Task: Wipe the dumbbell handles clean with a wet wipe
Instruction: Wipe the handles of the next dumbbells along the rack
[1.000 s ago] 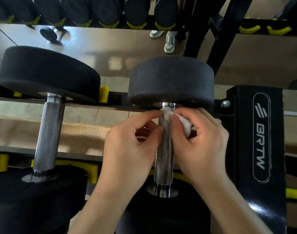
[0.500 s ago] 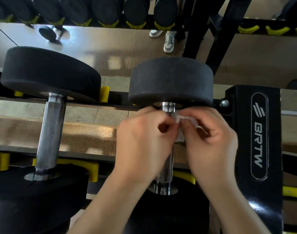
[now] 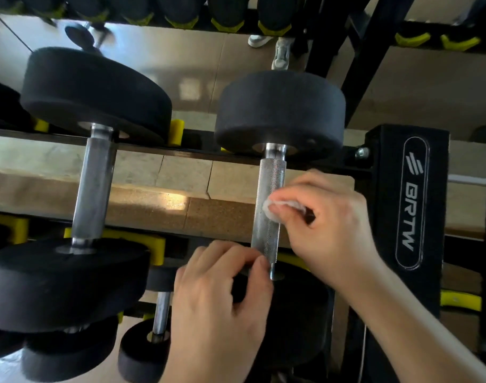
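We are in the middle of the wiping step. Our landmark is the knurled handle point(image 3: 272, 183) of the dumbbell that lies across the rack, with its black far head point(image 3: 280, 111) at the handle's far end. The near end is partly covered by our hands.

Our right hand point(image 3: 327, 225) comes from the right of the handle and pinches the wet wipe point(image 3: 284, 205) between thumb and fingertips. The wipe is crumpled small and touches the right side of the handle, about at its middle. Our left hand point(image 3: 222, 297) is at the near end of the handle, on its left side, with the fingers curled and the thumb and forefinger against the metal. We cannot tell if it really grips the handle or only touches it.

We judge that only one side of the handle meets the wipe now. The next move calls for sliding the wipe along the knurling toward one end and bringing it around the hidden underside. For this the left hand must steady the handle or make room.

To the left of the handle, well apart, a second handle point(image 3: 94, 183) has no hand on it, so we think it comes later. The rack post point(image 3: 410, 194) stands just to the right.
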The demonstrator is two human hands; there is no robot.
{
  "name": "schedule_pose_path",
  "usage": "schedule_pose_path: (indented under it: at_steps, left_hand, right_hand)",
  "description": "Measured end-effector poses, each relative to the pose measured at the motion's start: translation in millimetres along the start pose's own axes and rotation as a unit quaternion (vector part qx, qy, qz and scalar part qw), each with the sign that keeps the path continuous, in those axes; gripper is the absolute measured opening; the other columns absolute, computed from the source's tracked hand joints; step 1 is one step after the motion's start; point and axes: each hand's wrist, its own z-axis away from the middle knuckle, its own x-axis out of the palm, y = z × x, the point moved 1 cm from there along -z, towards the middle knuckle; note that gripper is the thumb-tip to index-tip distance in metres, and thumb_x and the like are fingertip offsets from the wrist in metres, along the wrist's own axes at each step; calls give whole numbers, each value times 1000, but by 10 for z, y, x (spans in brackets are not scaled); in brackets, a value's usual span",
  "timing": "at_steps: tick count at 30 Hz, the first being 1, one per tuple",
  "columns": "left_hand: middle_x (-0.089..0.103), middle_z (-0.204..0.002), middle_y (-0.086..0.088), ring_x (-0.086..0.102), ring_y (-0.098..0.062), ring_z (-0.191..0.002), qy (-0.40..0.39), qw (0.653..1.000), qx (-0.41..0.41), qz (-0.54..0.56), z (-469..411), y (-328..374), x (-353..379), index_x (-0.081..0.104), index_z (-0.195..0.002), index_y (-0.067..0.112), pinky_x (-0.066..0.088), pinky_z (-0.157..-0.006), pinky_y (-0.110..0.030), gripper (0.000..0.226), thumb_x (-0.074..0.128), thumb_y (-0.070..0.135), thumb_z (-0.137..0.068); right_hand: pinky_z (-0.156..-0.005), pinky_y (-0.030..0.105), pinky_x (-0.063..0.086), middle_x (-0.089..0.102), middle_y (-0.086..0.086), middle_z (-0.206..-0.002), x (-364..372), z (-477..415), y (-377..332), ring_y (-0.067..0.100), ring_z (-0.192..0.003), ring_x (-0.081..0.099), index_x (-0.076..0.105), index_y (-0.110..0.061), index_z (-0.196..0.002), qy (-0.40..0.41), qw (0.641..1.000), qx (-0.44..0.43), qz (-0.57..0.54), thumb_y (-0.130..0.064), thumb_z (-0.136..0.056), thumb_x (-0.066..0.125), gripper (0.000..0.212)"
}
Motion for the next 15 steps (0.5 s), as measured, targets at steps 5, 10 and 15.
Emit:
schedule_pose_path:
  at_steps: [5,10,15]
  left_hand:
    - [59,-78,18,56,-5,-78,11,1000,7,7,21,-15,16,66,-71,28,50,-65,-40,32,40,40,-86]
    - [56,-73,18,54,-6,-76,30,999,11,8,38,-38,30,63,-69,28,48,-63,-33,31,39,38,-87]
    - [55,-71,17,52,-6,-77,42,999,5,22,37,-57,29,65,-73,28,47,-61,-31,28,42,38,-85]
  right_hand:
    - [-67,14,48,63,-8,-86,36,10,-57,3,-74,59,72,-13,-86,0,1000,16,8,-12,-85,69,4]
    - [-70,8,44,62,-9,-87,63,-89,-89,1,-76,56,74,-12,-87,30,999,-3,27,-9,-83,70,5]
    - [-69,20,50,63,-8,-86,-8,122,-172,4,-76,58,73,-14,-85,-72,997,17,-1,-23,-84,66,11]
